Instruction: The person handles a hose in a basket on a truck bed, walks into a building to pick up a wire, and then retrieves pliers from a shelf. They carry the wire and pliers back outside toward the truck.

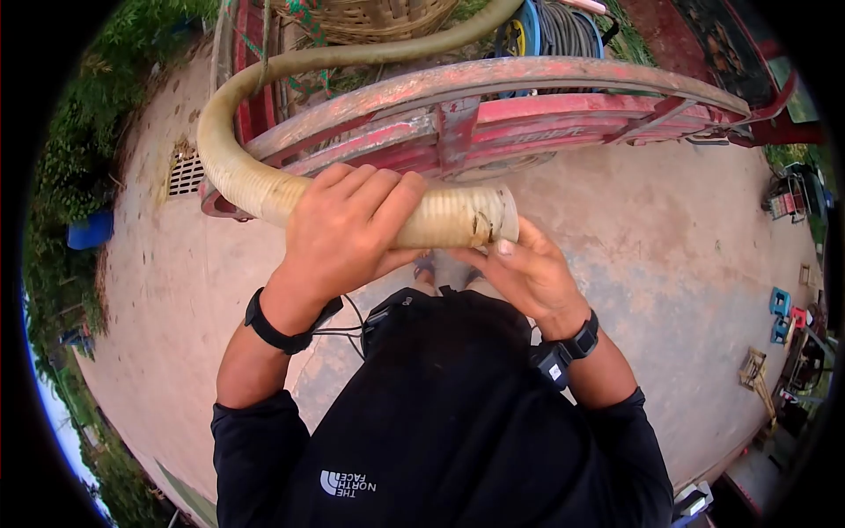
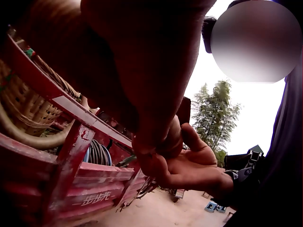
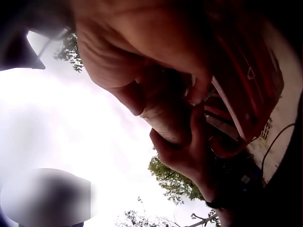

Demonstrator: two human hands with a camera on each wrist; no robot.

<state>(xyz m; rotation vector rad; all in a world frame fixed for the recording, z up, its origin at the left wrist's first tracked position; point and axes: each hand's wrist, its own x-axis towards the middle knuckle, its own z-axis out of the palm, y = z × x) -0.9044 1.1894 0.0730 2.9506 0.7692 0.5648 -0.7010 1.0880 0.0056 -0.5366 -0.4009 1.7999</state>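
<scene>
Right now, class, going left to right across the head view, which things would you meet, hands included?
Blue container, floor grate, left hand gripping the hose, right hand at the hose's end, small blue items.

1. Head view: taken from above, faced fwd + down; L hand (image 1: 348, 227) & R hand (image 1: 533, 277) seen at mid dist.
2. L wrist view: taken v. close to L hand; faced across twd R hand.
3. R wrist view: taken v. close to R hand; faced upward twd L hand, rolled.
4. Shared, head/L wrist: basket (image 1: 374, 19), cable reel (image 1: 568, 37). Shared, all: both hands, red side panel (image 1: 546, 129).
</scene>
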